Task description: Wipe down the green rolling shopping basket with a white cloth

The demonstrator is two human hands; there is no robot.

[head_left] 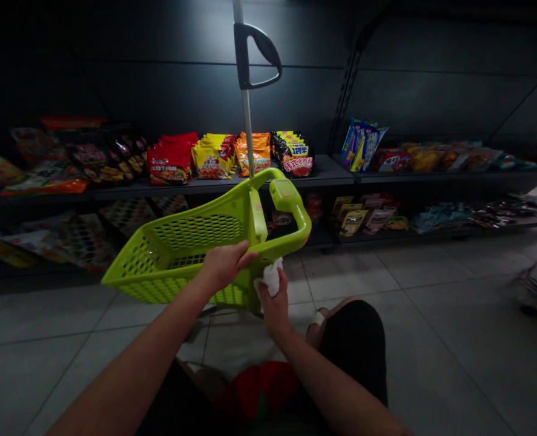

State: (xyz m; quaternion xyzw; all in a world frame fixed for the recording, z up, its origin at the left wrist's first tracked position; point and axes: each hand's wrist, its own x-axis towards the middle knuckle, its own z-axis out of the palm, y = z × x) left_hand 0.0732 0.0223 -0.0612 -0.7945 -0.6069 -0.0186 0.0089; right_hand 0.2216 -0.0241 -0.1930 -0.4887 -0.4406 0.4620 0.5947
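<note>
A lime-green shopping cart [191, 233] with perforated basket walls stands in front of me. Its looped handle [302, 227] faces right, and a grey pole with a black grip [258, 57] rises behind it. My left hand [226, 264] is closed over the near top rim of the basket, close to the handle. Just right of it, my right hand [275, 306] pinches a crumpled white cloth or tissue [272, 278] against the cart's rear upright, below the handle. The fingertips behind the cloth are partly hidden.
Behind the cart runs a dark shelf [327, 166] with red, yellow and orange snack packets [214, 156]. Blue packets [362, 145] stand farther right. More packets [352, 218] fill the lower shelf. My bent knee [359, 339] is at the lower right, above pale floor tiles [441, 339].
</note>
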